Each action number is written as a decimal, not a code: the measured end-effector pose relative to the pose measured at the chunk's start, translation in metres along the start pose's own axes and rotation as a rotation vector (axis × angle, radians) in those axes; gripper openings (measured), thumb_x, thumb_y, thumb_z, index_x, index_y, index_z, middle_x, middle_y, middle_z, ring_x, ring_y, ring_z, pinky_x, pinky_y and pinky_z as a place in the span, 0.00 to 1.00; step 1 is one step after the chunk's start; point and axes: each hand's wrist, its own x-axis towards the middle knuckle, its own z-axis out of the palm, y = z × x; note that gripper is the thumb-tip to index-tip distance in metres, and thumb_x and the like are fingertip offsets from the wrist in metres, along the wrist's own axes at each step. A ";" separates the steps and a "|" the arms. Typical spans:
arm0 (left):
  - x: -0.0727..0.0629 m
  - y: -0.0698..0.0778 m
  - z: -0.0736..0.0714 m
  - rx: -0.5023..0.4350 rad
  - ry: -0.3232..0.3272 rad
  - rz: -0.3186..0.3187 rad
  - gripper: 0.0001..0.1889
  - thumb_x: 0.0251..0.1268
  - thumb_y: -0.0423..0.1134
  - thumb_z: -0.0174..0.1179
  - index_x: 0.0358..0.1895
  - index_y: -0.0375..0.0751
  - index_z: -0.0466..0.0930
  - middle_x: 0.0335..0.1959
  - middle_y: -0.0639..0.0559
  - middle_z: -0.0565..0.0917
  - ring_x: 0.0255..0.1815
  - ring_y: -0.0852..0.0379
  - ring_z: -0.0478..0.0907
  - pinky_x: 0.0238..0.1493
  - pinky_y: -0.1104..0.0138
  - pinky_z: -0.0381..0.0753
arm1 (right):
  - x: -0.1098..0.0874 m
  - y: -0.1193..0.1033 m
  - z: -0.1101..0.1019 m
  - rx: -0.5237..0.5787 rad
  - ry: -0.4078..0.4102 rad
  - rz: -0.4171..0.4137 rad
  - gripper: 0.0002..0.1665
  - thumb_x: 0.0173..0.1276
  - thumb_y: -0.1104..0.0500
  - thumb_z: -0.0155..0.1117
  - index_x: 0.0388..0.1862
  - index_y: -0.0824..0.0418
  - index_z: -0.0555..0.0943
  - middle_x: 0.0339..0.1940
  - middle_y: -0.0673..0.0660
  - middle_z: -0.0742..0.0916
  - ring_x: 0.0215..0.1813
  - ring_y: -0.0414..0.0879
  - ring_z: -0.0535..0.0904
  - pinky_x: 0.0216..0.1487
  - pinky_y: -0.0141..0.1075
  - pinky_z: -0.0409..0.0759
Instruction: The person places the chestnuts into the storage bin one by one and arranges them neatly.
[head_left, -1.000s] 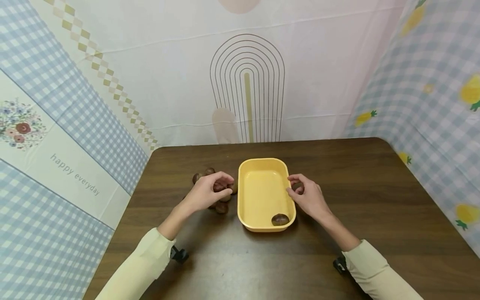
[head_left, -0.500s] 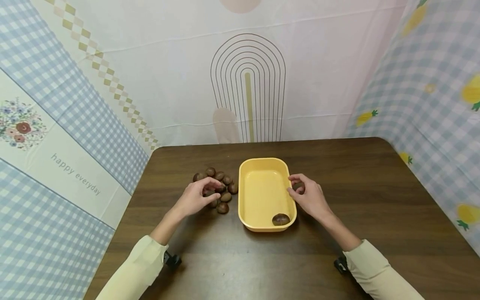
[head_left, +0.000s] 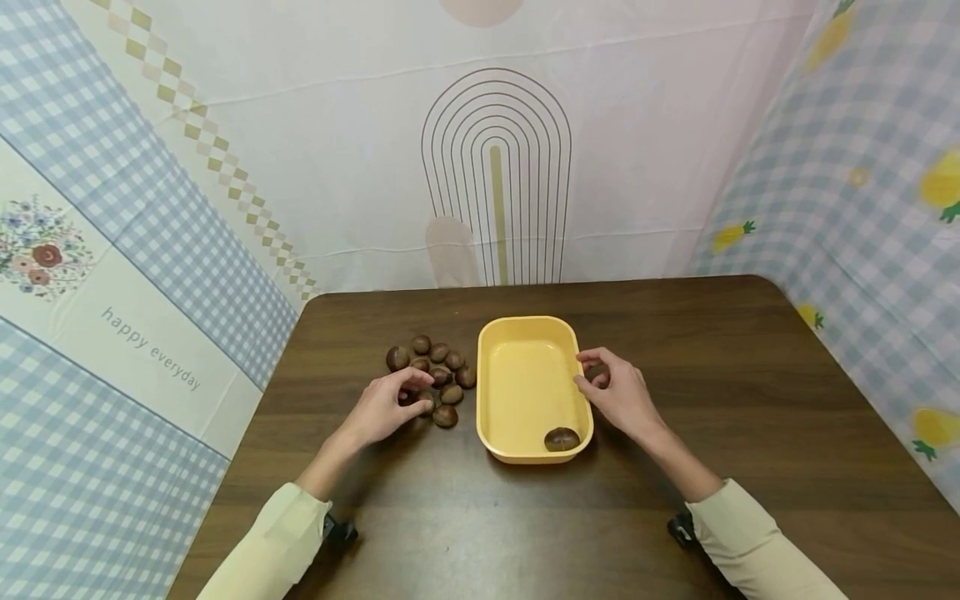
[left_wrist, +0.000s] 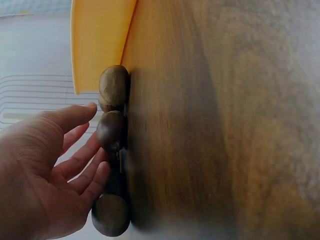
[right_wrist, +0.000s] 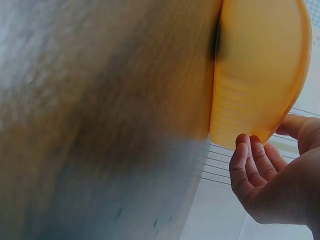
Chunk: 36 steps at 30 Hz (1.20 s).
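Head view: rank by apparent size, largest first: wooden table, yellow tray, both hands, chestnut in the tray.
1. Wooden table
2. Yellow tray
3. Left hand and right hand: too alike to rank
4. Chestnut in the tray

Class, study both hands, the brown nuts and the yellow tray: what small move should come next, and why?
Probably the left hand should close gently on the dark nut nearest it. Its thumb and fingers stand apart beside that nut, one nut already lies in the yellow tray, and the right hand is at the tray's side, perhaps steadying it.
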 end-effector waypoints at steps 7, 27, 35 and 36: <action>-0.003 -0.002 0.002 0.022 0.006 0.015 0.19 0.68 0.36 0.75 0.60 0.42 0.84 0.57 0.50 0.88 0.57 0.47 0.85 0.58 0.50 0.84 | 0.000 0.001 0.000 -0.002 0.000 -0.006 0.19 0.72 0.65 0.72 0.60 0.67 0.83 0.47 0.61 0.88 0.36 0.47 0.82 0.37 0.32 0.78; -0.009 -0.005 0.010 0.151 0.033 0.071 0.21 0.65 0.36 0.77 0.59 0.44 0.84 0.57 0.51 0.87 0.53 0.50 0.85 0.52 0.53 0.86 | 0.000 0.001 0.000 -0.004 0.004 -0.012 0.18 0.71 0.66 0.73 0.59 0.67 0.84 0.47 0.61 0.88 0.36 0.47 0.82 0.37 0.32 0.78; -0.011 -0.007 0.013 0.130 0.049 0.075 0.22 0.64 0.35 0.77 0.60 0.43 0.83 0.58 0.49 0.86 0.55 0.49 0.85 0.53 0.54 0.87 | 0.000 0.002 0.001 -0.004 -0.004 -0.005 0.19 0.72 0.65 0.73 0.59 0.67 0.83 0.47 0.61 0.88 0.36 0.47 0.82 0.37 0.32 0.79; -0.012 -0.007 0.014 0.124 0.051 0.073 0.22 0.64 0.35 0.77 0.60 0.42 0.83 0.58 0.49 0.87 0.55 0.49 0.85 0.53 0.54 0.87 | 0.000 0.002 0.001 -0.003 -0.005 -0.002 0.19 0.72 0.65 0.73 0.59 0.66 0.83 0.47 0.60 0.88 0.36 0.47 0.82 0.37 0.32 0.79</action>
